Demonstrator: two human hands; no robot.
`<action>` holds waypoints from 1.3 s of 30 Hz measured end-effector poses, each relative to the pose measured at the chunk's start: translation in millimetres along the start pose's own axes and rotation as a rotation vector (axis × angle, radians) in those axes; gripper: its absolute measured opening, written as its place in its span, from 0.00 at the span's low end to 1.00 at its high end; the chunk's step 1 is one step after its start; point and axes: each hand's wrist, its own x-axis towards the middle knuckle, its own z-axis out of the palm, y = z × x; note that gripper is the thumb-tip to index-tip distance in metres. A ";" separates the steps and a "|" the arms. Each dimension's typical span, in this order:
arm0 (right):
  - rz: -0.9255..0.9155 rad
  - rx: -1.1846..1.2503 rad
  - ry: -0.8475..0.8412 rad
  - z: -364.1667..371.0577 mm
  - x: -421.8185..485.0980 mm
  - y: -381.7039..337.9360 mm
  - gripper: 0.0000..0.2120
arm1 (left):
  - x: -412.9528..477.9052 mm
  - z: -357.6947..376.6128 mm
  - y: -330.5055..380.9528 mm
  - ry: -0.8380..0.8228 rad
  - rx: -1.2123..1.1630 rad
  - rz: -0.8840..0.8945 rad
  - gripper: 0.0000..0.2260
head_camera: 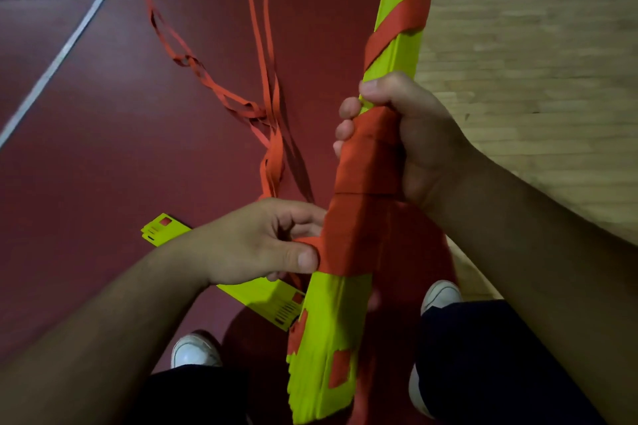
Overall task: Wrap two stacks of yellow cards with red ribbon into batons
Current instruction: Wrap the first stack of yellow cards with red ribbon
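- Far left is dark red floor with thin white lines crossing it.
- A loose red ribbon trails over that floor from the top of the view. Parts are twisted into chain-like loops, and it bunches up just above the left hand.
- A second stack of yellow cards lies flat on the red floor, partly hidden under the left forearm. It has small red squares and dark print at both ends and no wrap that I can see.
- The left hand pinches a bit of ribbon between thumb and curled fingers, right against the lower edge of the wrap.
- The held stack of yellow cards is long and tilted, running from bottom centre up to the top right, in the air over the floor. Its near end fans out a bit. A wide red wrap covers the middle, with one spiral turn higher up.
- The right hand is clamped round that stack at the top of the wide wrap, fingertips showing on the left side.
- Below are white shoes and dark trousers, and there's wooden floor to the right.
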 end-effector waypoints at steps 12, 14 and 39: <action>-0.072 0.256 -0.219 -3.6 -3.6 3.6 0.26 | -2.0 21.1 -8.3 -0.181 -0.480 -0.061 0.39; -0.059 0.254 -0.200 -4.1 -3.0 4.5 0.26 | -5.2 21.7 -13.4 -0.119 -0.426 -0.086 0.50; -0.114 -0.649 0.466 -7.6 17.5 24.9 0.26 | -10.6 5.2 32.0 0.233 0.458 -0.103 0.11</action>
